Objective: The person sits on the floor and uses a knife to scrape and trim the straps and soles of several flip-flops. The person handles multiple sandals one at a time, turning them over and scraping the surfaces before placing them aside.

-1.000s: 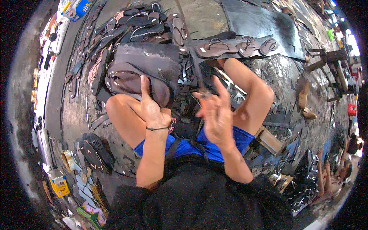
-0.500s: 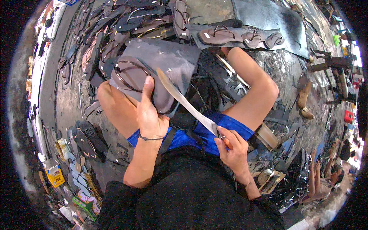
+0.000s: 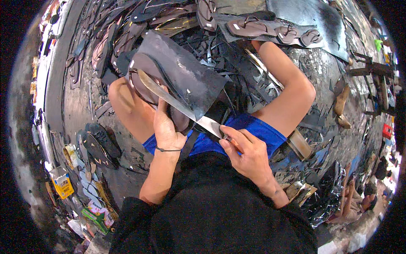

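Observation:
Over my lap, my left hand [image 3: 167, 129] grips a brown flip-flop [image 3: 145, 65] by its heel half, thumb on top. The flip-flop lies on a dark grey rubber sheet [image 3: 190, 70] that juts out to its right, and a dark curved line runs along the sole's edge there. My right hand [image 3: 251, 154] is closed around the handle of a long knife [image 3: 174, 100], with a bit of orange showing between the fingers. The blade slants up and left, in front of the flip-flop and my left thumb; whether it touches the sole I cannot tell.
Many flip-flops [image 3: 156, 15] are heaped at the far left. Three more [image 3: 249, 28] sit in a row at the far right, near a large rubber sheet [image 3: 311, 19]. Rubber scraps litter the floor. Wooden shoe lasts [image 3: 341, 99] lie right; another person [image 3: 353, 203] sits lower right.
The knife has swung left, its blade now across the flip-flop. The rubber sheet and flip-flop have turned clockwise, and my right hand has risen and come closer to my left.

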Tool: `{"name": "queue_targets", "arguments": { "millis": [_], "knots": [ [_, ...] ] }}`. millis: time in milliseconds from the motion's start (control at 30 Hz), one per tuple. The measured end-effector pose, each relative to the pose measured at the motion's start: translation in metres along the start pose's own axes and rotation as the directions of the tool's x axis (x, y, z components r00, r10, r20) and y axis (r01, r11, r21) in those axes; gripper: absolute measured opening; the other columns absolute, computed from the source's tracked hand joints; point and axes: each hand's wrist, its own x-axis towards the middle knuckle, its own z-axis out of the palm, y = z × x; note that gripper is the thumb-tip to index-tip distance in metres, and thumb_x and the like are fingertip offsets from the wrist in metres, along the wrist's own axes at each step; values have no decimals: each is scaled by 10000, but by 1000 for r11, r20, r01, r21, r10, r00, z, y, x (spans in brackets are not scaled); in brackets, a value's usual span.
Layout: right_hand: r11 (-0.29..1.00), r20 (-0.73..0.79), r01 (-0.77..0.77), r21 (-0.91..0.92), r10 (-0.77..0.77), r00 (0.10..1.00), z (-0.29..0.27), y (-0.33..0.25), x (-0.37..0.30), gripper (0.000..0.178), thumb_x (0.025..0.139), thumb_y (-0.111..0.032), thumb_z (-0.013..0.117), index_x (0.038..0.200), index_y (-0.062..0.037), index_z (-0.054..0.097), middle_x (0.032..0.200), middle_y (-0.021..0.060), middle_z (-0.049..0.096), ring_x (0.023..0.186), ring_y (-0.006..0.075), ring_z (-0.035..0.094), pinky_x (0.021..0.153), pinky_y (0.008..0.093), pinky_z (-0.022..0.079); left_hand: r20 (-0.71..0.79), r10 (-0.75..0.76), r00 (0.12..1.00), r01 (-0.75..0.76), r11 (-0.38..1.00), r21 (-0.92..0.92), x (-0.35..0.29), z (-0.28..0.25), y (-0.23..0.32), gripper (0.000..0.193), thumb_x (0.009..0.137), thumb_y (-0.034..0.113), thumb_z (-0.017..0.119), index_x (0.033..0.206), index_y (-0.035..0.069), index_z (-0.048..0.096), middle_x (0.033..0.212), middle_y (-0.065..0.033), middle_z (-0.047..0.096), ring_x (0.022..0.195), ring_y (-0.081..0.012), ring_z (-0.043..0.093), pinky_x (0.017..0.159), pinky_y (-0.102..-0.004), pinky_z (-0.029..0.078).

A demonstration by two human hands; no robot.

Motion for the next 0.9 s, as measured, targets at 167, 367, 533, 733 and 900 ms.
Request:
{"name": "queue_targets", "arguments": {
  "millis": [167, 367, 533, 733, 900],
  "knots": [
    [998, 18, -58, 29, 57, 998, -9, 5, -25, 259, 902, -197, 734, 1149, -120, 713, 824, 99, 689, 682, 260, 682, 596, 346, 542, -81, 77, 994, -72, 995, 63, -6, 5, -6, 440, 1051, 358, 464, 1389, 81, 513, 1344, -84, 588, 1204, -260, 578, 1049, -416, 457],
    [985, 85, -123, 121, 113, 990, 9, 1, -4, 264, 925, -239, 712, 1143, -91, 710, 845, 146, 703, 694, 287, 693, 593, 354, 542, 37, 297, 954, -295, 911, 288, -13, -12, -10, 421, 1057, 328, 462, 1341, 23, 528, 1292, -108, 602, 1178, -238, 586, 1024, -405, 462],
    [997, 77, -4, 74, -2, 997, 45, 31, 11, 191, 897, -213, 706, 961, -33, 721, 836, 156, 698, 716, 336, 687, 616, 397, 543, -28, 161, 987, -150, 962, 226, -12, -22, -8, 350, 1049, 338, 497, 1216, 45, 589, 1094, -88, 656, 1006, -187, 629, 902, -352, 507],
    [990, 40, 138, -5, -138, 990, 78, 46, 28, 180, 844, -150, 685, 744, -2, 658, 732, 151, 648, 701, 372, 658, 618, 434, 536, -55, 159, 986, -141, 958, 249, -15, -17, -5, 293, 1036, 367, 532, 979, 93, 618, 809, -8, 637, 688, -91, 621, 589, -243, 525],
    [940, 2, 36, 340, -39, 999, 116, 64, 42, 208, 855, -242, 728, 950, -57, 729, 801, 145, 723, 745, 326, 703, 632, 391, 555, -44, 109, 993, -103, 988, 117, -12, -15, -1, 307, 1019, 387, 564, 1019, 86, 626, 792, -28, 652, 616, -127, 640, 528, -265, 554]
  ]
}}
